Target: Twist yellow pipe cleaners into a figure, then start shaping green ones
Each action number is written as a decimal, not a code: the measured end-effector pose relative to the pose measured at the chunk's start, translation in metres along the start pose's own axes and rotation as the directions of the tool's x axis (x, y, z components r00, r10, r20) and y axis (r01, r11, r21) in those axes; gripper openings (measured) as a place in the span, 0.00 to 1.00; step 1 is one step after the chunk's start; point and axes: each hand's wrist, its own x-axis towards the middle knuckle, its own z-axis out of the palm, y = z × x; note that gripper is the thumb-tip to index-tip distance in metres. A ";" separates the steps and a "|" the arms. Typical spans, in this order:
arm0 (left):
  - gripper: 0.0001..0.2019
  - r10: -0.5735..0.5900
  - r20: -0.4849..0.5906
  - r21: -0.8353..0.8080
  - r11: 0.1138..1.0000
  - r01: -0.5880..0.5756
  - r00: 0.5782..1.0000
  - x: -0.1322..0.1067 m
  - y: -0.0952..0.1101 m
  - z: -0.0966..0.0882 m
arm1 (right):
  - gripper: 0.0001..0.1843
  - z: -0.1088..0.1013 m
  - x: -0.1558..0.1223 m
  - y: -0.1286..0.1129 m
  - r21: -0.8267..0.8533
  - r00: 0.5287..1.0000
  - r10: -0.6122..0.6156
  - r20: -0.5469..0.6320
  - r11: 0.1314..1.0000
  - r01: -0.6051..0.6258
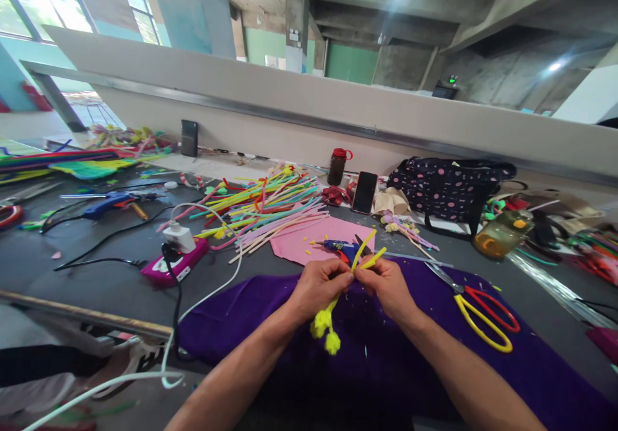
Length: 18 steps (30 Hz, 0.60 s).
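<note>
Both my hands meet over a purple cloth [483, 366] and pinch a bundle of yellow pipe cleaners [324, 323]. My left hand [317, 285] is closed on the bundle from the left, my right hand [385, 284] from the right. Two loose yellow ends stick up above my fingers, and curled yellow tips hang below my left hand. Just beyond my hands a blue glue gun [342, 247] lies on a pink sheet [309, 237].
Scissors [483, 318] with red and yellow handles lie on the cloth to the right. A heap of coloured pipe cleaners [261, 209], a pink power strip [176, 260] with cables, a phone [364, 192], a bottle [337, 166] and a dotted bag [447, 190] stand further back.
</note>
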 end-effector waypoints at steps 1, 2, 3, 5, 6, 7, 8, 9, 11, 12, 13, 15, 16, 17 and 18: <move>0.10 0.029 -0.014 0.058 0.998 -0.028 0.999 0.000 0.001 0.000 | 0.07 0.001 0.000 0.001 0.041 0.999 0.043 -0.009 0.998 -0.042; 0.09 0.060 -0.023 0.108 0.992 -0.057 0.998 0.000 0.001 0.000 | 0.07 0.002 0.001 0.001 0.084 0.997 0.079 -0.011 0.993 -0.078; 0.09 0.093 -0.030 0.152 0.985 -0.087 0.995 -0.001 0.002 0.000 | 0.07 0.003 0.002 0.001 0.127 0.994 0.112 -0.006 0.986 -0.110; 0.09 0.160 -0.037 0.215 0.965 -0.149 0.986 -0.001 0.003 0.000 | 0.07 0.003 0.003 0.002 0.212 0.984 0.174 0.025 0.961 -0.175; 0.08 0.191 -0.032 0.231 0.956 -0.179 0.981 -0.001 0.004 0.000 | 0.07 0.003 0.004 0.002 0.250 0.976 0.207 0.063 0.944 -0.216; 0.08 0.214 -0.025 0.234 0.951 -0.202 0.976 -0.001 0.005 0.000 | 0.08 0.002 0.005 0.003 0.284 0.965 0.235 0.115 0.923 -0.259; 0.08 0.224 -0.020 0.222 0.951 -0.214 0.974 -0.001 0.005 0.000 | 0.08 0.002 0.006 0.003 0.314 0.953 0.253 0.166 0.903 -0.294; 0.08 0.217 -0.017 0.191 0.959 -0.210 0.976 -0.001 0.005 0.000 | 0.08 0.001 0.006 0.004 0.343 0.946 0.253 0.204 0.886 -0.312; 0.08 0.155 -0.010 0.071 0.986 -0.154 0.988 0.001 0.004 0.001 | 0.09 0.002 0.007 0.006 0.396 0.950 0.227 0.213 0.869 -0.297; 0.08 0.107 -0.006 -0.014 0.994 -0.107 0.994 0.002 0.004 0.001 | 0.09 0.002 0.007 0.007 0.418 0.959 0.211 0.189 0.867 -0.273; 0.09 0.052 0.008 -0.109 0.993 -0.050 0.999 0.003 0.003 0.001 | 0.09 0.003 0.007 0.007 0.431 0.967 0.197 0.162 0.867 -0.249; 0.10 -0.058 0.063 -0.296 0.952 0.074 0.996 0.005 0.001 0.000 | 0.09 0.003 0.007 0.009 0.428 0.976 0.181 0.125 0.877 -0.217; 0.11 -0.106 0.102 -0.374 0.917 0.137 0.989 0.006 0.001 -0.001 | 0.10 0.003 0.008 0.009 0.415 0.977 0.176 0.118 0.885 -0.210; 0.12 -0.148 0.144 -0.436 0.878 0.197 0.978 0.006 0.001 -0.002 | 0.10 0.003 0.008 0.009 0.400 0.978 0.172 0.116 0.894 -0.204; 0.12 -0.181 0.185 -0.484 0.839 0.250 0.966 0.007 0.001 -0.003 | 0.10 0.002 0.008 0.009 0.383 0.979 0.169 0.115 0.902 -0.201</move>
